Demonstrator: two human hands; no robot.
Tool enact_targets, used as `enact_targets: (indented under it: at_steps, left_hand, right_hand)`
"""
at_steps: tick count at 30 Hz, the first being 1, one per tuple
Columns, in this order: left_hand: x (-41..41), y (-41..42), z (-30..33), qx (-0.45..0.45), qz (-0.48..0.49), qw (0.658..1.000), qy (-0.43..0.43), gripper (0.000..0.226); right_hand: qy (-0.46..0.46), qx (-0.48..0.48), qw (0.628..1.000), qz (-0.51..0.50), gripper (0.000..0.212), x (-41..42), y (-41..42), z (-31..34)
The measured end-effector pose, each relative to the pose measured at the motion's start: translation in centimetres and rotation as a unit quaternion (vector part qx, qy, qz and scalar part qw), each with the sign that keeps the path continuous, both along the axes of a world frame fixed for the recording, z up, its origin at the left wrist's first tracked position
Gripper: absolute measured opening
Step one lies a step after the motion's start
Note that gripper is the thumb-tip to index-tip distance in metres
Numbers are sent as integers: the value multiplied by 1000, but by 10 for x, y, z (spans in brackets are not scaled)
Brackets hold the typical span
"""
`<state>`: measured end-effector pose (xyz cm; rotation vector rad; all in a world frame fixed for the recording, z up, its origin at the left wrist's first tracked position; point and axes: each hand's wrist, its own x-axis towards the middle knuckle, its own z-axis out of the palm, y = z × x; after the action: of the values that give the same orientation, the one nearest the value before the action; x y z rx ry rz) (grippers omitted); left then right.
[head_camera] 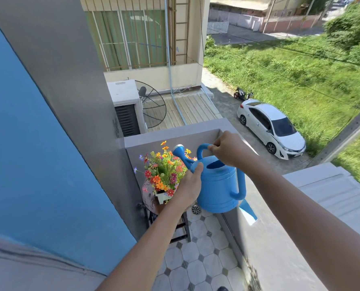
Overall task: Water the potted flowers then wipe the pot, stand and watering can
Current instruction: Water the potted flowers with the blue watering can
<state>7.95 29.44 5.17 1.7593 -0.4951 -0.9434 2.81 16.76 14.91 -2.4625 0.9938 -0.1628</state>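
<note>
Balcony: one watering can point(217, 183), two hands.

blue watering can point(218, 185) upright, airborne | multicoloured flowers point(164, 169) in white pot point(162, 197) | round stand point(148, 198)

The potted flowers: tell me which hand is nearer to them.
Left. The left hand cups the watering can by the spout base, overlapping the potted flowers in this view. The right hand grips the top handle, on the can's far side from them.

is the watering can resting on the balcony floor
No, both hands hold the watering can in the air beside the flowers.
</note>
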Motion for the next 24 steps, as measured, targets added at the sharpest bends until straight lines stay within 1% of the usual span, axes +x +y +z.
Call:
enact_targets:
  at_steps: [2, 5, 8, 11, 13, 14, 16, 18, 21, 24]
  left_hand:
    - [-1, -2, -2, 2, -5, 1000, 7, 70]
    - [-6, -11, -13, 13, -13, 1000, 9, 77]
    - [-10, -25, -21, 30, -17, 999, 9, 79]
    - [-15, -41, -27, 35, -21, 999, 5, 70]
    - [-34, -90, -36, 58, -42, 997, -12, 68]
    - [-33, -88, -36, 69, -44, 996, -19, 67]
    - [-43, -118, -44, 79, -65, 994, -30, 61]
    - [-40, -117, -49, 81, -64, 993, -49, 51]
    - [-40, -118, -63, 92, -78, 989, -85, 49]
    - [-44, -121, -76, 84, -93, 989, -72, 44]
  right_hand:
    - [4, 7, 1000, -7, 32, -1, -5, -6]
    - [11, 3, 1000, -9, 35, -6, -15, -17]
    - [6, -1, 1000, -22, 37, -15, -27, -26]
    - [1, 28, 999, -33, 34, -31, -43, -38]
    - [-16, 82, 993, -83, 31, -61, -88, -47]
    - [-31, 106, 990, -90, 28, -64, -86, -52]
    - [-73, 157, 977, -126, 29, -86, -109, -64]
    - [-108, 202, 966, -122, 30, -90, -103, -76]
    - [-152, 312, 928, -137, 24, -94, -98, -89]
    - [-158, 388, 891, -174, 20, -101, -96, -94]
